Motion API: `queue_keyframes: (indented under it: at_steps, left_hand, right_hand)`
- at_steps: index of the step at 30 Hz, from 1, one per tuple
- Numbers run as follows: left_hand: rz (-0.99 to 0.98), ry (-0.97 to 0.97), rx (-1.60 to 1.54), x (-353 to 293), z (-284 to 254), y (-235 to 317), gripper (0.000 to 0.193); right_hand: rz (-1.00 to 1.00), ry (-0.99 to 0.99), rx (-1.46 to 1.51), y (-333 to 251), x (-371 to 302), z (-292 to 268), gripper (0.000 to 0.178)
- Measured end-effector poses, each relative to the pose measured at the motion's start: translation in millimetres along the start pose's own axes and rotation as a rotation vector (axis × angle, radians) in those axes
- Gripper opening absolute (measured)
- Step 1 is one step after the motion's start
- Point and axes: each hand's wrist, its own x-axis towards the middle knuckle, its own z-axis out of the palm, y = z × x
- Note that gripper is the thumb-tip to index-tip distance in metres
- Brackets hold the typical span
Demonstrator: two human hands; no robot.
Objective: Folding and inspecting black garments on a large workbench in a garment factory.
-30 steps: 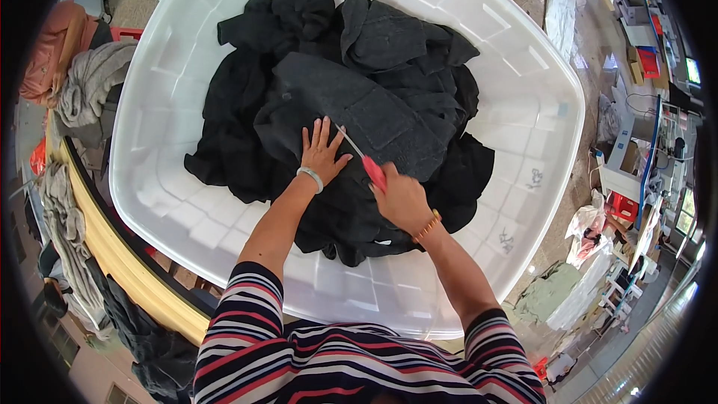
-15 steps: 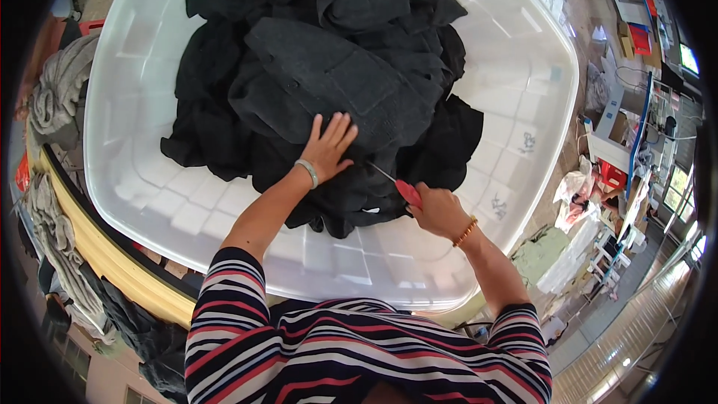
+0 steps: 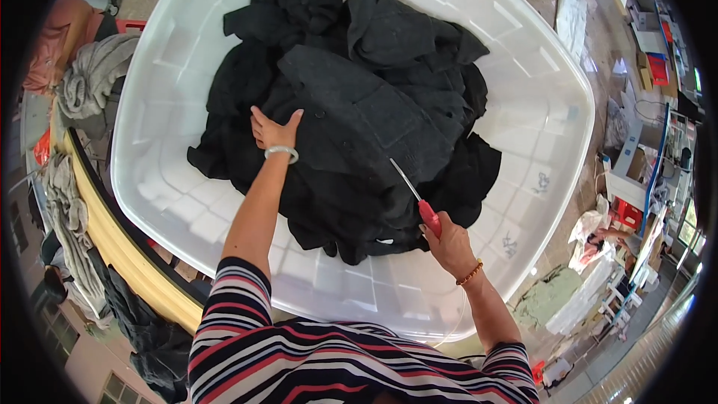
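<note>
Left hand (image 3: 274, 132) lies flat, fingers spread, on the black garments (image 3: 351, 112); right hand (image 3: 449, 243) is clamped around a red-handled tool (image 3: 419, 202). The cloth is judged soft and limp: gather a thick fold mid-tub (image 3: 538, 90).

Head view, looking down (fisheye) — close

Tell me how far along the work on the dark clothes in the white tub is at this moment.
Nothing looks finished: the dark clothes all lie heaped in the white tub, none set apart inside it. In hand: the left hand presses flat on the top garment while the right hand holds a red-handled tool, its thin metal tip on the fabric. Which garments are already worked cannot be told, so the whole pile may remain.
</note>
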Motion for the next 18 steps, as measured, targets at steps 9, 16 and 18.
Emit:
queue_keyframes:
  at_steps: [9,16,18]
  left_hand:
    - [-0.317,-0.849,-1.381,17.1,-103.8,20.0,0.034]
    - [0.361,-0.674,-1.067,-83.8,-295.1,-14.5,0.054]
    - [0.374,-0.683,-1.083,-89.9,-308.5,-15.6,0.054]
  right_hand:
    - [0.328,0.176,-0.15,60.1,12.7,13.4,0.028]
    - [0.464,-0.069,-0.21,157.1,14.2,75.2,0.032]
    - [0.524,-0.217,-0.18,155.2,9.4,80.5,0.035]
